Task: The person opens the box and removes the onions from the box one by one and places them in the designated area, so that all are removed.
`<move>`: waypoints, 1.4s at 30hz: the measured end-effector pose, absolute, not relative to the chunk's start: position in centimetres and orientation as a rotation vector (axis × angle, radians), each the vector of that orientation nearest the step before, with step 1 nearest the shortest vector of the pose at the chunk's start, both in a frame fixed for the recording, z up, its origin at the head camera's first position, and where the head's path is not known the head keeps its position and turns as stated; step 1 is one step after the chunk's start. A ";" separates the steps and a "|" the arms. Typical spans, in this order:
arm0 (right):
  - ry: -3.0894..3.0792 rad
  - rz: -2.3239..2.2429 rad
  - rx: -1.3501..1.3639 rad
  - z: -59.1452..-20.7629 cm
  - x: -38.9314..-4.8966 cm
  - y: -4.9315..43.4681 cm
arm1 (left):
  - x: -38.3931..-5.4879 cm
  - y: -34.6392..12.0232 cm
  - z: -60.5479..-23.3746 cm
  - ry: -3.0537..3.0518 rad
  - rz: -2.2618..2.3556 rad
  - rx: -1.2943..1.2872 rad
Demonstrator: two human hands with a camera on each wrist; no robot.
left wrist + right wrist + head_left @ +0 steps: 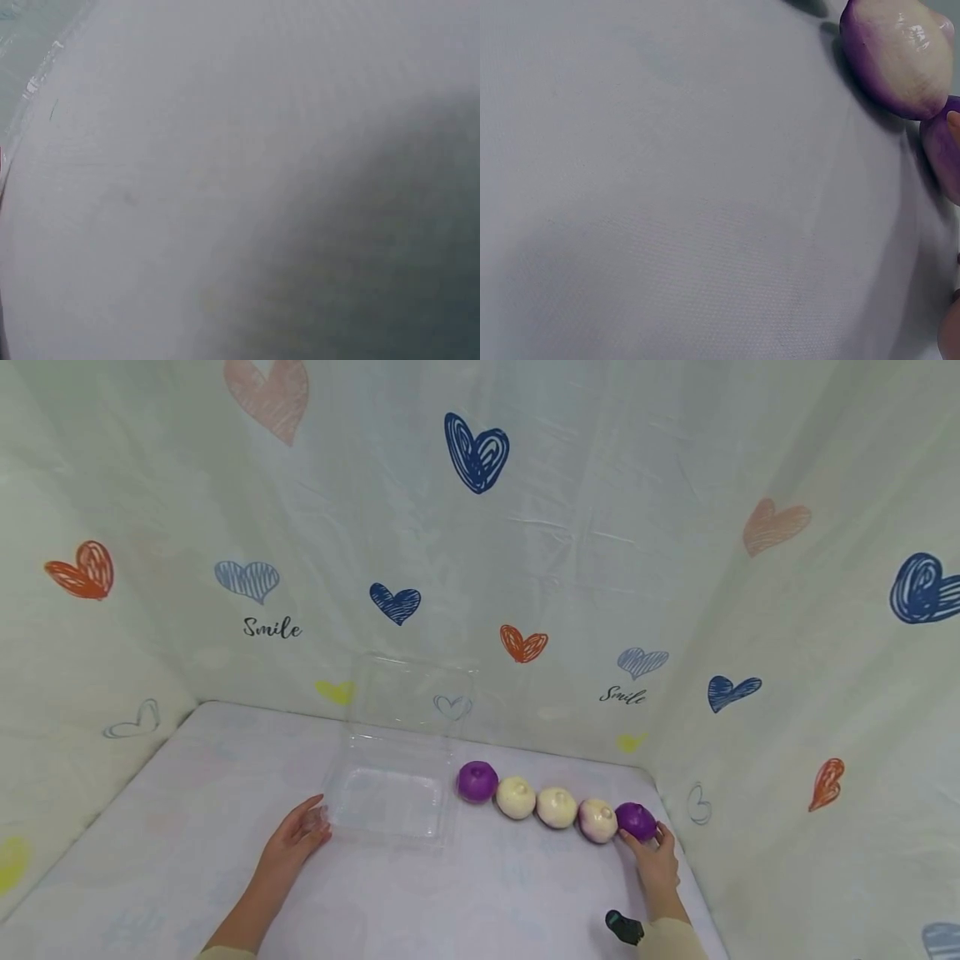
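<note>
A clear plastic box [386, 842] with its lid [412, 693] raised at the back stands left of centre in the head view. My left hand [295, 842] is at the box's left side, fingers and thumb spread apart at its edge. To the right, several onions form a slanting row: a purple onion [477, 782], cream onions [516, 797], a cream onion tinged purple [597, 821], and another purple onion [636, 821] at the right end. My right hand [654, 858] grips that last one between thumb and fingers. The right wrist view shows its side [939, 150] and a fingertip.
A white cloth [480, 893] covers the table. Curtains [570, 568] printed with hearts enclose the back and both sides, close to the right hand. A dark wrist camera [624, 927] sits by the right sleeve. The left wrist view shows mostly cloth and a blurred dark shape.
</note>
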State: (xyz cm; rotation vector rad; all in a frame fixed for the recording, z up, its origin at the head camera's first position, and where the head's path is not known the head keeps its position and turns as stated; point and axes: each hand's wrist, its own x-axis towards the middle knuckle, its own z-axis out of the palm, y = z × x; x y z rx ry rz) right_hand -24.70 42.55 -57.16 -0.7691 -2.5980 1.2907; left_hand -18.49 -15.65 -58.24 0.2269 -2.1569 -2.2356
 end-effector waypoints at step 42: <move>-2.477 1.285 -0.474 -53.3 -22.0 40.9 | -17.9 -15.8 -56.5 -2.329 -2.173 0.252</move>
